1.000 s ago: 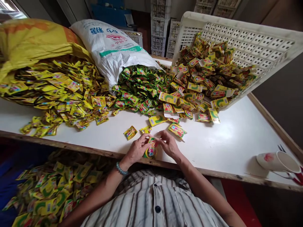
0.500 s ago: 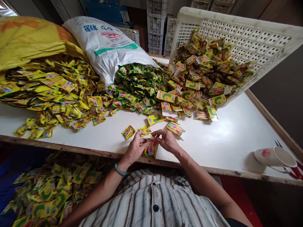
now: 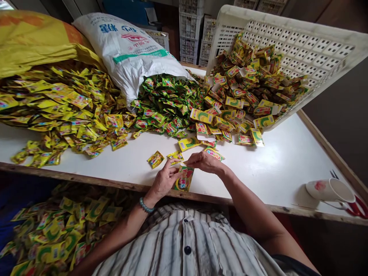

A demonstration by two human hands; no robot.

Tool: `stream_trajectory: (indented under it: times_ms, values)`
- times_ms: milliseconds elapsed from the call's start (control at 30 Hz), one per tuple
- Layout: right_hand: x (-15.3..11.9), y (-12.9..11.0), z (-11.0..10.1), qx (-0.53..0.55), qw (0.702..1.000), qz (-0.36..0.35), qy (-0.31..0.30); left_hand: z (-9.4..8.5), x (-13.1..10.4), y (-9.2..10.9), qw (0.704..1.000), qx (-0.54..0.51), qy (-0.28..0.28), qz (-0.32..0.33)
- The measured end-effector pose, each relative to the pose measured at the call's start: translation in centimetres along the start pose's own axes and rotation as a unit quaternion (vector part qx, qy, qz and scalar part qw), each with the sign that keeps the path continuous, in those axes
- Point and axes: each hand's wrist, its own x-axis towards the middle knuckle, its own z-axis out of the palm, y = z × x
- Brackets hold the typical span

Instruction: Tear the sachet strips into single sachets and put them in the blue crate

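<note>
At the near edge of the tabletop point(image 3: 258, 176), the small printed box point(image 3: 185, 179) is between my hands, its colourful face upward. My left hand point(image 3: 164, 179), partly curled, holds it along the left side; my right hand point(image 3: 205, 161) has its fingers drawn together at the upper end, though I cannot tell whether they pinch it, and two yellow packets point(image 3: 155, 159) lie just beyond.

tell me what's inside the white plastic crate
Small yellow, green and red cartons, some with white flaps open; whatever lies beneath them in the plastic crate is covered.
</note>
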Motion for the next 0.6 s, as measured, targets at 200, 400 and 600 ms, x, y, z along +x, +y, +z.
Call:
stream_trajectory:
  times_ms: [200, 400, 600]
  values:
    - [0.1, 0.2, -0.6, -0.053, 0.998, -0.008, -0.02, -0.3, 0.0, -0.4, 0.996, 0.083, -0.004, 0.029]
    - [-0.8, -1.3, 0.1, -0.207, 0.976, -0.066, -0.014, -0.2, 0.0, -1.1, 0.995, 0.091, -0.003, 0.04]
    - [-1.5, -1.4, 2.0, -0.218, 0.972, -0.067, 0.062, -0.3, 0.0, -1.1, 0.995, 0.091, 0.009, 0.038]
